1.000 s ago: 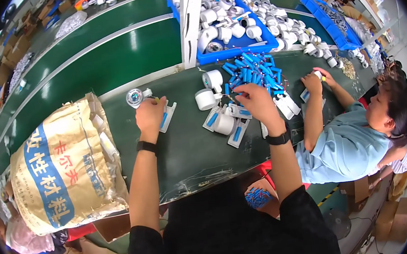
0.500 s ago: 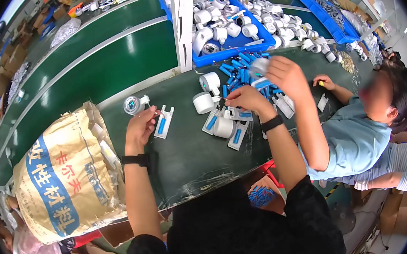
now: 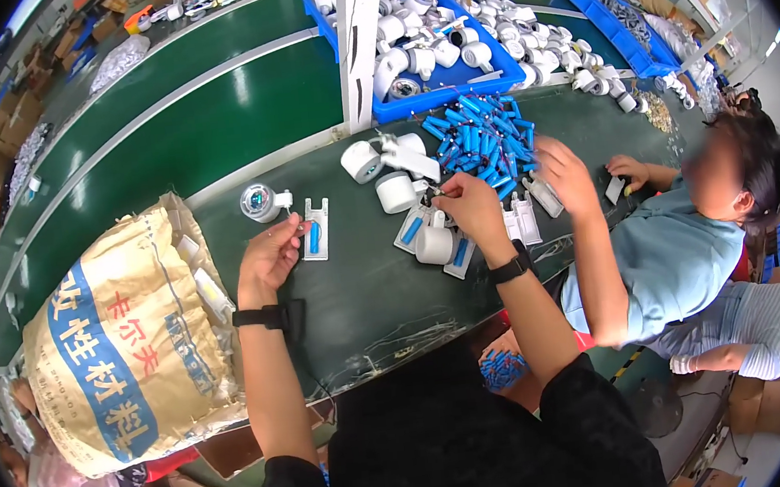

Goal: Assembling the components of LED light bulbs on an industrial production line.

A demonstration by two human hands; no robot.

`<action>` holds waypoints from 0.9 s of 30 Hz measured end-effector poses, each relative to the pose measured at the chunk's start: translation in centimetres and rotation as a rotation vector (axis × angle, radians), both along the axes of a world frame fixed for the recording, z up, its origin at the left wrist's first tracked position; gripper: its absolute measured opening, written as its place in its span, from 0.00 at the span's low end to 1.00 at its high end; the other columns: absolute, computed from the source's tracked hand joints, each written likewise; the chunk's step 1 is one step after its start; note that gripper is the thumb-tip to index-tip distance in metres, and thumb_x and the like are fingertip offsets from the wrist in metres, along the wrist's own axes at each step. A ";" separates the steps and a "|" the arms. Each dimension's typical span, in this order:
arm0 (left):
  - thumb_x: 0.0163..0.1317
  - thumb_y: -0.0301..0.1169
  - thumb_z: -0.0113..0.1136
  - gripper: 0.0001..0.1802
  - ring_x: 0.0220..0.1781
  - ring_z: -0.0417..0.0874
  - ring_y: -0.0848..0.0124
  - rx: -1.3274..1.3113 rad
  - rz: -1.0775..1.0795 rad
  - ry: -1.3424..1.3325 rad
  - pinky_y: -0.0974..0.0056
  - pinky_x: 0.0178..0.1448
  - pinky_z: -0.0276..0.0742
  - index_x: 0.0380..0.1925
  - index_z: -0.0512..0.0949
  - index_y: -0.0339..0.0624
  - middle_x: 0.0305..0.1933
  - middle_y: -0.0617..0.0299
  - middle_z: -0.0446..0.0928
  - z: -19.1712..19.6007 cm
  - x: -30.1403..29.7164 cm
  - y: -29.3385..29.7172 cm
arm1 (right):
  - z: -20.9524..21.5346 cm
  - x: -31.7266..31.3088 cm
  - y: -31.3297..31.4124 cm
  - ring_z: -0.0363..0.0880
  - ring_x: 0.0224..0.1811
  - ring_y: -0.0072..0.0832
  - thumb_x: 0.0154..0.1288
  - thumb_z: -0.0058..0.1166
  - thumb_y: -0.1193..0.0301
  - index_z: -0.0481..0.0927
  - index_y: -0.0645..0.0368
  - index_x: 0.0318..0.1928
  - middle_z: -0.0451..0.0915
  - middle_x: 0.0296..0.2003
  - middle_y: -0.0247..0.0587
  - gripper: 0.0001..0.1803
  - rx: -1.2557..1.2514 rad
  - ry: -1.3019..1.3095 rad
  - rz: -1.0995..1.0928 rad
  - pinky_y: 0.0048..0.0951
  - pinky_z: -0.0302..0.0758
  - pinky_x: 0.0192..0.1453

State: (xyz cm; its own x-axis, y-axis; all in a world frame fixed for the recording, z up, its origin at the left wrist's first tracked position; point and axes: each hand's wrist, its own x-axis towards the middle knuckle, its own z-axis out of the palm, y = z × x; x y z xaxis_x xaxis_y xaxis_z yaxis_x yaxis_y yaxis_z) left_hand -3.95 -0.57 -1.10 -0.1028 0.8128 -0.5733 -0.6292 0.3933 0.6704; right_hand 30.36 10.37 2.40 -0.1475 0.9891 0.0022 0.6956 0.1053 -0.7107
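Note:
My left hand point(image 3: 270, 258) is pinched closed beside a white plastic holder point(image 3: 318, 243) with a blue cylindrical battery point(image 3: 314, 236) lying in it. What the fingertips grip is too small to make out. A white round lamp-like housing point(image 3: 258, 202) with a short side arm rests just beyond that hand. My right hand point(image 3: 474, 214) is also closed in a pinch, at the side arm of a white round housing point(image 3: 395, 192); its grip is partly hidden. Close by are another white housing point(image 3: 433, 245) and a white holder with a blue battery point(image 3: 411, 231).
A heap of blue batteries point(image 3: 484, 143) lies beyond my right hand. A co-worker's hand point(image 3: 566, 177) is at its right. A blue tray point(image 3: 451, 96) of white housings stands behind a white post point(image 3: 360, 47). A large printed sack point(image 3: 115, 339) sits at left.
The co-worker's near hand has come down from above the battery heap. A white part now appears by the far housings, and one of these has shifted left. My hands remain nearly in place.

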 end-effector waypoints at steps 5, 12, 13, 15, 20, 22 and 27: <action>0.65 0.35 0.69 0.15 0.25 0.74 0.86 -0.040 -0.016 0.077 0.81 0.24 0.67 0.45 0.81 0.36 0.42 0.59 0.86 0.2 0.0 -3.5 | 0.7 -0.5 -2.3 0.84 0.32 0.33 0.54 0.72 0.68 0.86 0.61 0.38 0.85 0.30 0.44 0.13 0.206 -0.091 -0.012 0.33 0.79 0.38; 0.65 0.35 0.69 0.14 0.25 0.75 0.86 -0.064 -0.018 0.135 0.81 0.25 0.69 0.44 0.82 0.36 0.39 0.61 0.86 0.2 0.2 -4.3 | 2.5 -1.5 -3.2 0.86 0.34 0.39 0.57 0.68 0.68 0.87 0.61 0.41 0.86 0.35 0.49 0.13 -0.015 -0.048 0.064 0.38 0.80 0.39; 0.65 0.35 0.69 0.14 0.25 0.75 0.86 -0.064 -0.017 0.134 0.81 0.25 0.69 0.44 0.82 0.36 0.39 0.61 0.86 0.4 0.3 -4.3 | 2.2 -1.4 -3.1 0.86 0.34 0.39 0.57 0.68 0.68 0.87 0.61 0.41 0.86 0.35 0.49 0.13 -0.015 -0.050 0.065 0.38 0.80 0.39; 0.65 0.36 0.70 0.14 0.26 0.78 0.85 -0.087 -0.009 0.166 0.80 0.27 0.73 0.43 0.82 0.37 0.39 0.63 0.87 0.5 0.4 -4.1 | 1.4 -1.0 -2.9 0.86 0.33 0.38 0.57 0.69 0.68 0.87 0.61 0.41 0.86 0.34 0.48 0.13 0.074 -0.025 0.098 0.37 0.80 0.38; 0.65 0.37 0.70 0.15 0.28 0.80 0.84 -0.096 -0.008 0.185 0.78 0.31 0.78 0.43 0.83 0.38 0.39 0.64 0.87 0.2 0.4 -4.2 | 1.6 -1.3 -3.4 0.84 0.31 0.37 0.56 0.70 0.71 0.85 0.63 0.37 0.84 0.32 0.46 0.11 0.040 0.032 0.075 0.35 0.79 0.37; 0.65 0.38 0.70 0.15 0.28 0.81 0.84 -0.095 -0.019 0.202 0.78 0.31 0.78 0.43 0.83 0.39 0.39 0.65 0.87 0.4 0.7 -4.1 | 1.1 -1.2 -3.7 0.84 0.31 0.36 0.55 0.71 0.72 0.85 0.63 0.36 0.83 0.32 0.45 0.11 0.094 0.054 0.064 0.35 0.79 0.36; 0.64 0.38 0.71 0.15 0.29 0.81 0.83 -0.143 -0.008 0.261 0.77 0.31 0.78 0.43 0.83 0.40 0.38 0.65 0.87 0.7 0.9 -4.1 | -1.0 -1.0 -3.9 0.82 0.32 0.39 0.54 0.71 0.73 0.84 0.62 0.35 0.81 0.32 0.45 0.10 0.313 0.067 0.120 0.36 0.78 0.35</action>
State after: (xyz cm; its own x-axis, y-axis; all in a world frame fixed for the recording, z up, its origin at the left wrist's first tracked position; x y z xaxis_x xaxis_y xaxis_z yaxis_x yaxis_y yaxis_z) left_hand -3.08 -4.65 -0.44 -0.2555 0.7274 -0.6369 -0.4391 0.4996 0.7468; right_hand 29.36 6.48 1.44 -0.2518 0.9144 0.3169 0.6176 0.4040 -0.6748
